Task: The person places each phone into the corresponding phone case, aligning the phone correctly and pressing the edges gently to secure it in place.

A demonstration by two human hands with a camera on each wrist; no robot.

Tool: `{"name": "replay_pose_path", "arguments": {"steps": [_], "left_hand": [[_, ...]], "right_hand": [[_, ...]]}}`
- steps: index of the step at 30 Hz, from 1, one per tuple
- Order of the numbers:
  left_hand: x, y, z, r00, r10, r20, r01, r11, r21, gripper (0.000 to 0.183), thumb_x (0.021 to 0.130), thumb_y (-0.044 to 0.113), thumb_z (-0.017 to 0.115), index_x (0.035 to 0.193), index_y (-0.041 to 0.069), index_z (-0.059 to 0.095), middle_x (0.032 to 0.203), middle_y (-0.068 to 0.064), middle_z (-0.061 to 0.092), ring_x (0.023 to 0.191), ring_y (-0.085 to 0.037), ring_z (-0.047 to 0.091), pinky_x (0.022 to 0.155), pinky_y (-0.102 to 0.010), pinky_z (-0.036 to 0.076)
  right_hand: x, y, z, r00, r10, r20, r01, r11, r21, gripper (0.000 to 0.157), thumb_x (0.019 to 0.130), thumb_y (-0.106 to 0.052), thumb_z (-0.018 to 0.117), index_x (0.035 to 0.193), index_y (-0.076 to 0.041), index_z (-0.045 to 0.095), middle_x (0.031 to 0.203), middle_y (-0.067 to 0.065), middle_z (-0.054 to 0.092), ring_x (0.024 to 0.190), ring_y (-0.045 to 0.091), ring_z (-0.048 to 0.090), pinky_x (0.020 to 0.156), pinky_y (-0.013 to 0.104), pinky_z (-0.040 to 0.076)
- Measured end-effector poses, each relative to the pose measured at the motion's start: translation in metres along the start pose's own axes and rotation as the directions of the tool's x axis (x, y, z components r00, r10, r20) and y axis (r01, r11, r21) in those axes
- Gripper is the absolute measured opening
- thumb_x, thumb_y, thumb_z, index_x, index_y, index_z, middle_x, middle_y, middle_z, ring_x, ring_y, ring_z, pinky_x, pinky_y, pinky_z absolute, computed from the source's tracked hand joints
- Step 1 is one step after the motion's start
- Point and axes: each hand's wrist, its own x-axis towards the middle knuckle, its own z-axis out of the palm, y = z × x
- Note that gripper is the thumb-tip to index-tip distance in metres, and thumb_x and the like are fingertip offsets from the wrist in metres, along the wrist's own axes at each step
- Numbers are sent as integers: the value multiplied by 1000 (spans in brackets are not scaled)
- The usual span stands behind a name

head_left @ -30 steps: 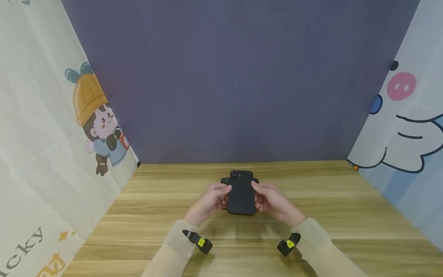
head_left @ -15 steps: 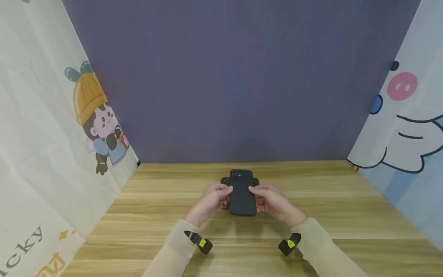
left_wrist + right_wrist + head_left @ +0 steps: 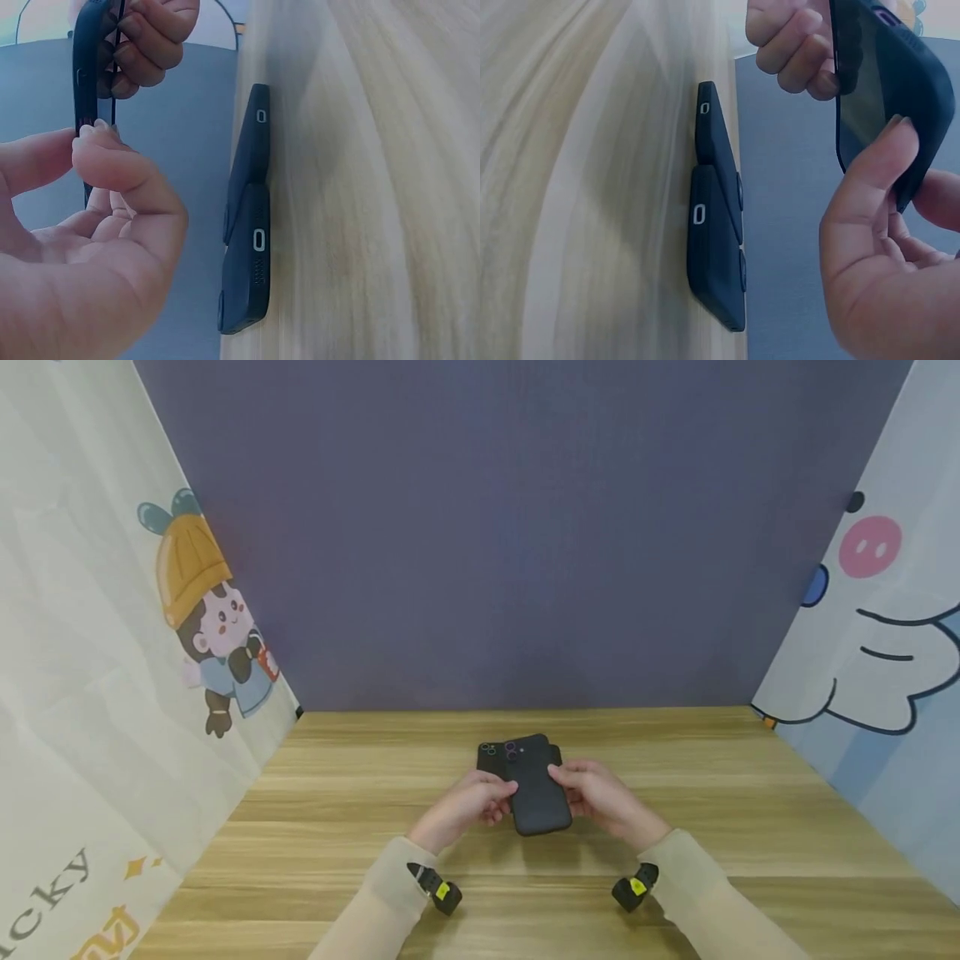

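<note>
A black phone [image 3: 542, 793], camera side up, is held above the table by both hands. My left hand [image 3: 472, 802] pinches its left edge, thumb on the back; my right hand [image 3: 603, 793] pinches the right edge in like manner. In the right wrist view, its glossy dark screen [image 3: 861, 105] faces the table. Beneath and behind it, two more black phones lie side by side on the tabletop, the left one [image 3: 491, 757] showing its camera lenses and the right one [image 3: 556, 752] mostly hidden. From the left wrist, the nearer lying phone [image 3: 251, 262] shows a charging port.
The wooden table [image 3: 360, 777] runs back to a dark purple-grey wall panel [image 3: 480, 543]. Printed cloths hang at both sides, a cartoon child [image 3: 221, 618] on the left one and a pink snout [image 3: 870, 547] on the right.
The held phone has turned, its lower end swinging right and toward me. My left hand has moved right and nearer; the right hand has shifted slightly right. The lying phones have stayed put.
</note>
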Motion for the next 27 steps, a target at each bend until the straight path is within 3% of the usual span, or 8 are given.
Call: {"name": "replay_pose_path", "arguments": {"steps": [6,11,19,27], "left_hand": [[-3,0,-1,999,21,-34,-19,998,62,27,99,19,61,78,4,63,70,-5,58,58,-12,51,56,-25,42],[-8,1,-5,993,58,-100,-42,986,159,26,101,16,59,80,0,64,70,-4,56,61,-14,52,56,-25,45],[-10,-4,-18,988,47,-149,-33,995,98,26,104,13,54,80,3,58,77,-4,53,66,-15,49,60,-24,44],[-15,-7,-19,997,-20,-80,33,984,173,25,100,11,58,75,5,60,68,-3,55,60,-13,53,57,-24,48]], "right_hand": [[4,4,4,1000,8,-9,-8,999,-46,35,105,-27,57,106,7,66,80,6,69,71,16,68,66,31,58],[10,8,12,998,50,-23,-52,995,-80,30,104,-27,59,99,2,67,76,6,65,66,16,63,62,31,56],[16,8,23,998,54,-11,-55,995,-84,30,103,-24,59,101,4,67,74,6,62,63,16,60,63,31,57],[14,13,26,991,132,14,-125,962,-242,38,104,-28,57,77,-2,62,61,6,59,49,13,58,51,28,55]]}}
